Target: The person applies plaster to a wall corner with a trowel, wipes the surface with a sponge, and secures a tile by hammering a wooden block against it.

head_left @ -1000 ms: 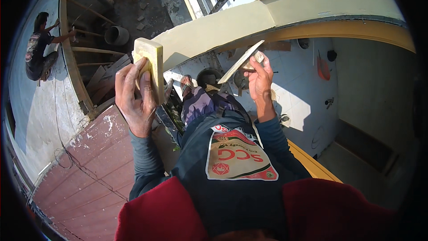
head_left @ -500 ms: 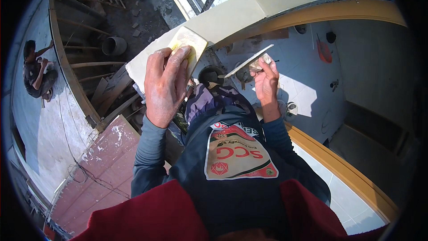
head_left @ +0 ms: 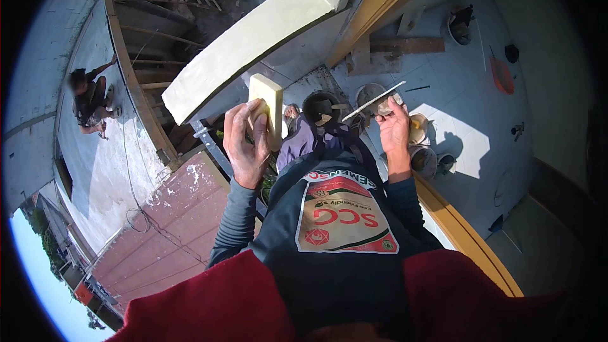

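Note:
My left hand [head_left: 247, 145] grips a pale rectangular float [head_left: 273, 113], held upright, with fingers and thumb on its yellowish middle. My right hand [head_left: 394, 128] is closed on the blocky handle of a thin flat board [head_left: 361, 106], seen almost edge-on and tilted. Both tools are held in front of my body, over my lap and the buckets below. Beyond my left hand is a curved cream ledge [head_left: 247, 38]; whether the float touches it I cannot tell.
Several buckets [head_left: 425, 161] stand below on a tiled floor [head_left: 456, 120], with an orange scoop-like object [head_left: 501, 76]. A co-worker [head_left: 88, 95] crouches at the left beside a wooden-edged wall. A pink panel [head_left: 158, 240] and cables lie below left; an orange frame [head_left: 468, 240] runs at right.
The view has shifted. The float in my left hand swung right and tilted over the ledge, then came back upright and lower in the view. My right hand stays on the board.

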Motion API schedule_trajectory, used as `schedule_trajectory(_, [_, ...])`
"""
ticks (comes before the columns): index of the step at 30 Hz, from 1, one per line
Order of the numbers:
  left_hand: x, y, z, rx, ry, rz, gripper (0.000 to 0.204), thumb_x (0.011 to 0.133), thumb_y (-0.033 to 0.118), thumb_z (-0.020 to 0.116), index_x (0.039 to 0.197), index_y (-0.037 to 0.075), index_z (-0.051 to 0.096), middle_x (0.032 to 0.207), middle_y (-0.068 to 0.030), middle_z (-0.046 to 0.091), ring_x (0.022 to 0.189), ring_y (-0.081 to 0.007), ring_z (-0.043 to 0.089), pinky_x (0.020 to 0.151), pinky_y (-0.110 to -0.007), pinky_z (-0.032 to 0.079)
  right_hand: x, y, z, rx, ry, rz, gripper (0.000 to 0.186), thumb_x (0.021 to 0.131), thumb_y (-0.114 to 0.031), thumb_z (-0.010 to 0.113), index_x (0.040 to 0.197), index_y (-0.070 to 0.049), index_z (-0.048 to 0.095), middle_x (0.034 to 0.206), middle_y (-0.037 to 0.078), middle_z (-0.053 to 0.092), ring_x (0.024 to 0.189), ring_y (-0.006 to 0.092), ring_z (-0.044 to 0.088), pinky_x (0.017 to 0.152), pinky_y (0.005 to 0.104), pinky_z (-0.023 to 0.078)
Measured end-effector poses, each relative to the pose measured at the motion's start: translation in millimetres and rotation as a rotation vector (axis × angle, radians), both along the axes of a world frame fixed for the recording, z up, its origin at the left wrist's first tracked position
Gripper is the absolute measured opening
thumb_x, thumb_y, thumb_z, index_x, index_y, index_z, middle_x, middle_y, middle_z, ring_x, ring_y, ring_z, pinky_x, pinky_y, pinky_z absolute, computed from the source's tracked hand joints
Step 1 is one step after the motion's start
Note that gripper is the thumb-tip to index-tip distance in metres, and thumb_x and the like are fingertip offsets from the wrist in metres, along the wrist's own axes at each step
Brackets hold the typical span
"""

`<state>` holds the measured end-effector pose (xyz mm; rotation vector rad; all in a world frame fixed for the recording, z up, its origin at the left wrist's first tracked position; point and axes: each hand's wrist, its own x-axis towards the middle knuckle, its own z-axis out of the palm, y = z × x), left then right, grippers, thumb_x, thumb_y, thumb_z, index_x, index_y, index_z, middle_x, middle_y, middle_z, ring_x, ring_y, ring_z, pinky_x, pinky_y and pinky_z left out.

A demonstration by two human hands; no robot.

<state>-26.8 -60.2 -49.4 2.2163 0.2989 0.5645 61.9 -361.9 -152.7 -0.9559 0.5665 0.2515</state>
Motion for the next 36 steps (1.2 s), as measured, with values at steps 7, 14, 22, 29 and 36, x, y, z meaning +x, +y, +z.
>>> schedule_trajectory(7, [111.9, 36.3, 30.9, 0.592, -0.128, -0.060, 0.033, 0.079, -0.001, 0.068, 0.111, 0.006, 0.066, 0.106, -0.0147, 0.061, 0.096, -0.0324, 0.059, 0.085, -0.041, 0.049, 17.5, -66.9, -14.7, 0.028, -0.017, 0.003, 0.022, 0.085, -0.016, 0.072, 0.101, -0.016, 0.057, 0.089, -0.002, 0.063, 0.081, 0.0109, 0.060, 0.063, 0.0286, 0.042])
schedule_trajectory(14, [185.7, 33.3, -7.3, 0.734, -0.014, -0.177, 0.028, 0.077, 0.004, 0.070, 0.105, 0.008, 0.071, 0.101, -0.0121, 0.064, 0.095, -0.0309, 0.060, 0.081, -0.041, 0.050, 31.0, -110.3, -14.3, 0.059, -0.074, -0.118, 0.020, 0.086, -0.019, 0.072, 0.100, -0.017, 0.058, 0.091, -0.002, 0.062, 0.085, 0.0100, 0.058, 0.066, 0.0273, 0.042])
schedule_trajectory(22, [182.2, 32.8, -16.6, 0.638, 0.069, -0.123, 0.041, 0.075, -0.003, 0.065, 0.115, 0.007, 0.066, 0.108, -0.0149, 0.062, 0.101, -0.0336, 0.058, 0.089, -0.040, 0.049, 18.2, -130.4, -36.7, 0.119, -0.039, -0.216, 0.010, 0.089, -0.021, 0.070, 0.094, -0.013, 0.065, 0.086, -0.002, 0.063, 0.077, 0.0122, 0.055, 0.066, 0.0294, 0.039])
schedule_trajectory(29, [189.6, 22.4, -37.2, 0.579, 0.019, -0.086, 0.039, 0.080, 0.002, 0.064, 0.119, 0.009, 0.065, 0.108, -0.0136, 0.060, 0.101, -0.0323, 0.056, 0.090, -0.041, 0.047, 27.2, -156.2, -50.5, 0.059, -0.033, -0.135, 0.019, 0.089, -0.025, 0.070, 0.099, -0.011, 0.062, 0.090, 0.001, 0.064, 0.079, 0.0131, 0.056, 0.064, 0.0269, 0.040])
schedule_trajectory(36, [131.3, 9.2, -17.2, 0.549, -0.102, 0.130, 0.052, 0.077, 0.002, 0.066, 0.127, 0.013, 0.060, 0.121, -0.0149, 0.052, 0.117, -0.0339, 0.047, 0.099, -0.045, 0.039, 50.6, -152.9, -42.4, -0.001, -0.099, 0.022, 0.023, 0.088, -0.026, 0.070, 0.103, -0.013, 0.059, 0.092, 0.000, 0.064, 0.079, 0.0111, 0.056, 0.063, 0.0257, 0.039])
